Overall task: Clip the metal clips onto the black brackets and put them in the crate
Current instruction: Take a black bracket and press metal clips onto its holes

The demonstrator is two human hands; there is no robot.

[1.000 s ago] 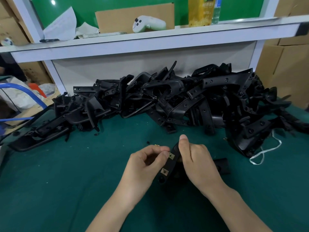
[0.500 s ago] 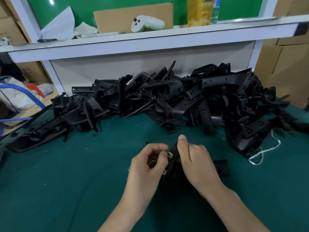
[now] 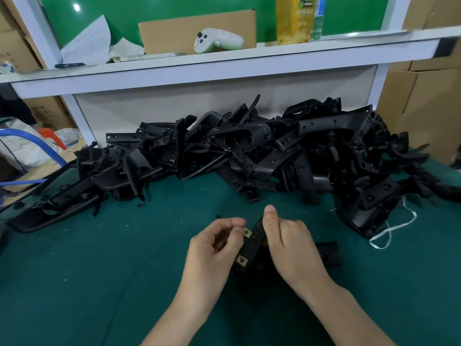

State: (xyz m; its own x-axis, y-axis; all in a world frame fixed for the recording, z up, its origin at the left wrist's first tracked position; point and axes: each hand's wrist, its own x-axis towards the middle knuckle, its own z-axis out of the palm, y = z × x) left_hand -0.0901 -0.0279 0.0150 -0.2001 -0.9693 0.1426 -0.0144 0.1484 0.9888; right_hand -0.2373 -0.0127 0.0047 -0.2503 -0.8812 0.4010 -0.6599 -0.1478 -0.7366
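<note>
Above table (image 3: pixel 99 270), 1 black bracket (image 3: pixel 255 242), 2 metal clips (image 3: pixel 241 260), in curled grip of left hand (image 3: pixel 212 250), right hand (image 3: pixel 291 245).

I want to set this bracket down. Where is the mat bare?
Bare mat lies left of the left hand, up to the pile, and at the near right, this side of the black part. Crowded: the pile along the back and the strap.

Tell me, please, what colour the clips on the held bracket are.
Brassy gold; the metal clips on the black bracket show best in the head view.
</note>
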